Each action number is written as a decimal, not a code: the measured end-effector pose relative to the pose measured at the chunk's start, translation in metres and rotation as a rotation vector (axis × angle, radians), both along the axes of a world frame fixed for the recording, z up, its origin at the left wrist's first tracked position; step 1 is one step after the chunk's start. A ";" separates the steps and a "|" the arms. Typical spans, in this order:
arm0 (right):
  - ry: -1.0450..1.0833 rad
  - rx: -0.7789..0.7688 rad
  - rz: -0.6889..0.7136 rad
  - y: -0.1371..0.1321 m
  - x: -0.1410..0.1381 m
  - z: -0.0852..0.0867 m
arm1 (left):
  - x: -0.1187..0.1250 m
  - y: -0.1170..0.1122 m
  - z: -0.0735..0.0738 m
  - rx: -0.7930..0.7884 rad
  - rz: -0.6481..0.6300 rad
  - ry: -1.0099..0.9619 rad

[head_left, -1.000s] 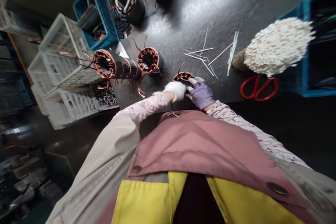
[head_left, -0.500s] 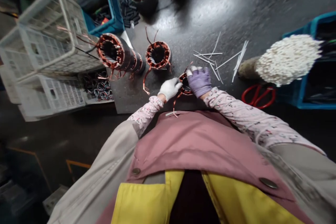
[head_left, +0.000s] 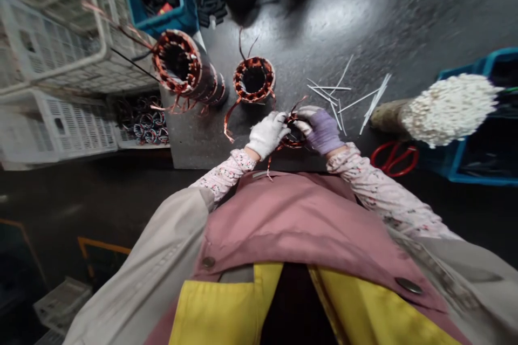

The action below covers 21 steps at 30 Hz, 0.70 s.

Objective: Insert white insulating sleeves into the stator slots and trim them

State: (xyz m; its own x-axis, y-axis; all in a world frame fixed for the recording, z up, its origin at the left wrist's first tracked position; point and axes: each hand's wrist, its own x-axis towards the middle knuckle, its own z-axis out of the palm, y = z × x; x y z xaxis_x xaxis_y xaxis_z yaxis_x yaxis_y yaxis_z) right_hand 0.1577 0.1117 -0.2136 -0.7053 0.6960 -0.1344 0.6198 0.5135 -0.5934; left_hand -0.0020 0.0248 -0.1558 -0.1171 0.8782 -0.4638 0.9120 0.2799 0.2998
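Observation:
A small copper-wound stator (head_left: 293, 135) sits between my hands at the near edge of the dark workbench (head_left: 324, 27), and its wire leads stick out. My left hand (head_left: 267, 135), in a white glove, grips its near side. My right hand (head_left: 321, 130), in a purple glove, holds the far side, and the fingers hide part of the winding. Just beyond stands a second stator (head_left: 254, 80) with copper leads. A longer stator stack (head_left: 182, 67) lies on its side further left. Thin white sleeves (head_left: 343, 98) lie scattered to the right of my right hand.
Red-handled scissors (head_left: 393, 159) lie at the bench's right edge beside a fluffy bundle of white sleeves (head_left: 447, 110) and a blue crate (head_left: 477, 170). White plastic crates (head_left: 52, 54) stand at left. Another blue crate (head_left: 159, 0) and more stators stand at the back.
My hands have drawn closer around the small stator, with the white glove moving up and inward. The whole scene has shifted upward in view as my head moves.

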 end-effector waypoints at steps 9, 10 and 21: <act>-0.107 -0.043 -0.050 -0.029 0.015 -0.006 | 0.022 0.066 -0.006 -0.193 -0.396 -0.052; -0.096 -0.060 -0.067 -0.028 0.011 -0.008 | 0.025 0.070 -0.008 -0.208 -0.338 -0.079; 0.481 -0.370 -0.739 -0.034 0.062 -0.005 | -0.018 0.038 0.001 0.131 -0.214 -0.258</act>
